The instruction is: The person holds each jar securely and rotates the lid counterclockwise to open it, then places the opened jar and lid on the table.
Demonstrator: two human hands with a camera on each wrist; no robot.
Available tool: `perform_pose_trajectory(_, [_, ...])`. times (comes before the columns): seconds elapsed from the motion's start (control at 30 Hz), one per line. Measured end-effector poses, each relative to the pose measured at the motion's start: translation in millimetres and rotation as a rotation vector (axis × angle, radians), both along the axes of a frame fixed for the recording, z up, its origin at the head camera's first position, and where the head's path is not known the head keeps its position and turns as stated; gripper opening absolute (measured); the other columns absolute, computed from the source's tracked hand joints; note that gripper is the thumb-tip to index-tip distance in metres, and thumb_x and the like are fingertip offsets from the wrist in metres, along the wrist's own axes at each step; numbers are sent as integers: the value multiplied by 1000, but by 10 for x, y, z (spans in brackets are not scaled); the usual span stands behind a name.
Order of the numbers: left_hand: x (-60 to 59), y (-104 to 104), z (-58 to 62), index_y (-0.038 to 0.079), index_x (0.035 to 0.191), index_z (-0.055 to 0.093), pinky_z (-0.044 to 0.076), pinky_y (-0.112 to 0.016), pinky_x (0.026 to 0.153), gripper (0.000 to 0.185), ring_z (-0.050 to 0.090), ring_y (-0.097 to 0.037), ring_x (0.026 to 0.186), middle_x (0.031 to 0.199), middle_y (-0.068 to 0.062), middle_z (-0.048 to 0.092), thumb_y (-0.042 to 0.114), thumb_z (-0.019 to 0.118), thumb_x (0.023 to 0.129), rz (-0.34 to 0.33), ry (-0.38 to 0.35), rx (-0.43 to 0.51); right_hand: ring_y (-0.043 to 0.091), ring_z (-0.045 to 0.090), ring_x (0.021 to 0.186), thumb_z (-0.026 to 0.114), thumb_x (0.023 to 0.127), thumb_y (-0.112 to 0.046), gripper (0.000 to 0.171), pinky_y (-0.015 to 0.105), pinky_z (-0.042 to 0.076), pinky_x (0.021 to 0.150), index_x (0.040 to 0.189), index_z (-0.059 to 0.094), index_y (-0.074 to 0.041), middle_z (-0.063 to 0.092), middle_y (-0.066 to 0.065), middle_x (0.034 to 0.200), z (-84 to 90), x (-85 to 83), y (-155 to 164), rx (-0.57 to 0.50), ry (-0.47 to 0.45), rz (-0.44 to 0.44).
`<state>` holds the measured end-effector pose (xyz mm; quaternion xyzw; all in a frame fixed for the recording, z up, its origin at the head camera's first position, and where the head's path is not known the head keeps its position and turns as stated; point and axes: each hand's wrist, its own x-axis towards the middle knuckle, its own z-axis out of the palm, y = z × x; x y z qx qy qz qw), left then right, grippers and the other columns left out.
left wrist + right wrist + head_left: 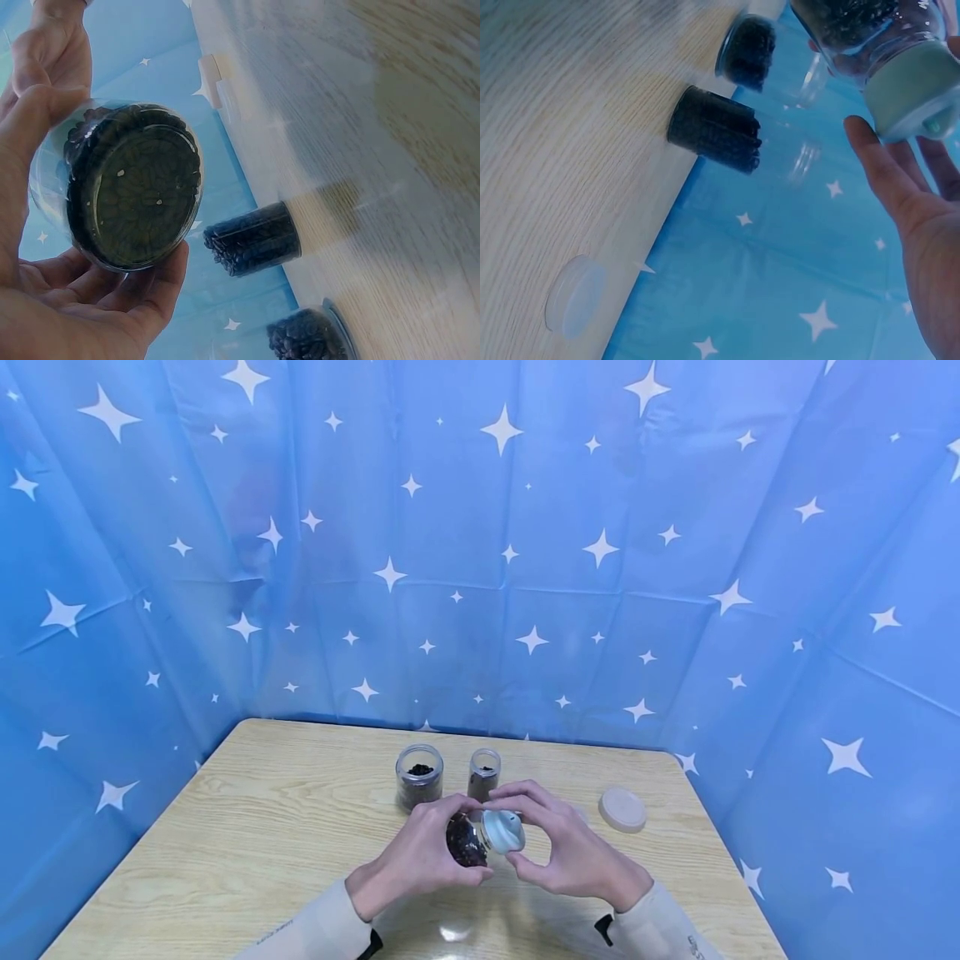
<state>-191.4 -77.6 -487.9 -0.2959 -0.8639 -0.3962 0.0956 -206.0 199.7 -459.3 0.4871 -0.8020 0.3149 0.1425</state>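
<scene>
A clear round jar (135, 184) part-filled with dark beans is held up above the table, tilted so its base faces the left wrist camera. My left hand (423, 852) grips its body, fingers and thumb curled round the glass. On the jar's mouth sits a pale blue-green lid (504, 832) with a small knob-like bump (939, 120). My right hand (566, 843) is at the lid, its fingertips and thumb curled about the rim from opposite sides.
Behind the hands stand a wide lidless jar (420, 781) and a narrower lidless jar (484, 772), both holding dark beans. A pale round lid (622, 809) lies on the wooden table (247, 827) at right. A blue starry curtain (450, 527) hangs behind the table.
</scene>
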Motion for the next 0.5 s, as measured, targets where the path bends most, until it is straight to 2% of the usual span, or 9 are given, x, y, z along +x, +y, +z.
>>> perform_pose_trajectory(0.1, [-1, 4, -1, 14, 138, 75, 65, -28, 97, 74, 77, -8, 109, 123, 3, 84, 35, 109, 76, -1, 0, -1, 23, 75, 137, 94, 89, -6, 77, 41, 70, 105, 160, 65, -14, 65, 7, 161, -11, 10, -11, -16, -50, -7])
perform_pose_trajectory(0.2, [-5, 7, -5, 14, 138, 76, 65, -29, 98, 74, 78, -9, 110, 123, 2, 84, 35, 109, 75, -3, 5, 0, 22, 74, 137, 95, 93, -12, 80, 40, 70, 103, 165, 61, -18, 64, 6, 162, -24, 31, -30, -40, -158, -37])
perform_pose_trajectory(0.3, [-10, 5, -13, 14, 139, 76, 65, -29, 98, 75, 78, -10, 111, 124, 1, 85, 34, 109, 75, -6, 8, 4, 19, 74, 132, 93, 99, -22, 77, 35, 71, 98, 167, 57, -22, 64, 4, 161, -33, 57, -55, -62, -254, -91])
perform_pose_trajectory(0.5, [-18, -2, -28, 13, 139, 76, 65, -27, 94, 75, 76, -8, 107, 125, 1, 85, 34, 109, 75, -10, -4, 14, 26, 79, 123, 89, 105, -37, 65, 30, 71, 86, 161, 63, -21, 72, 6, 152, -22, 112, -105, -87, -337, -217])
